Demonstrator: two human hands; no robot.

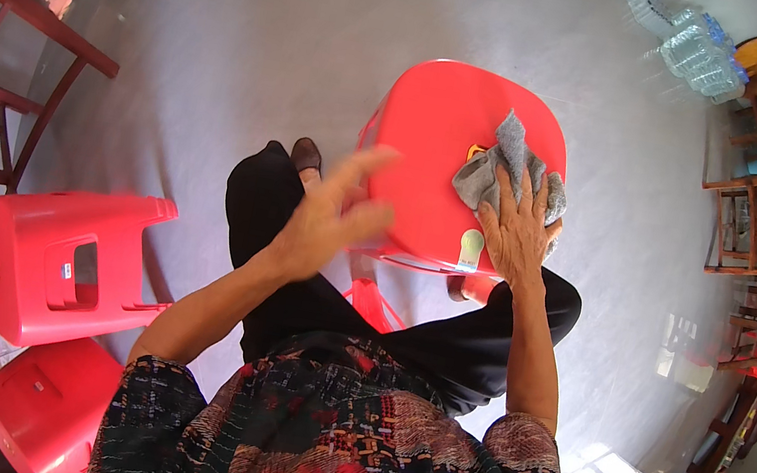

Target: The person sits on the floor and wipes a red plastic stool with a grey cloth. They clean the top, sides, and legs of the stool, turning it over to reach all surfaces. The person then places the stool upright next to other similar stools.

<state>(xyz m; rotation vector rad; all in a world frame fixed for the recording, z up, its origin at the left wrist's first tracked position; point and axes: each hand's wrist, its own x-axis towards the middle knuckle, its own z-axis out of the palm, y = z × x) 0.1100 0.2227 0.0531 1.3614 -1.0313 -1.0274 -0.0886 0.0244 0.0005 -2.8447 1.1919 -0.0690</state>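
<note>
A red plastic stool stands between my knees, its rounded seat facing up. On the right side of the seat lies a crumpled grey cloth. My right hand holds this cloth against the seat, its fingers fairly straight over the folds. A yellow-edged hole shows partly beside the cloth, and a pale sticker is on the seat's near edge. My left hand is blurred by motion at the seat's left edge, fingers apart with nothing in them. Whether it touches the stool I cannot tell.
Two more red stools, one tipped on its side and one below it, are at my left. Beyond them is a dark wooden rack. Packs of clear bottles and wooden chairs line the right side.
</note>
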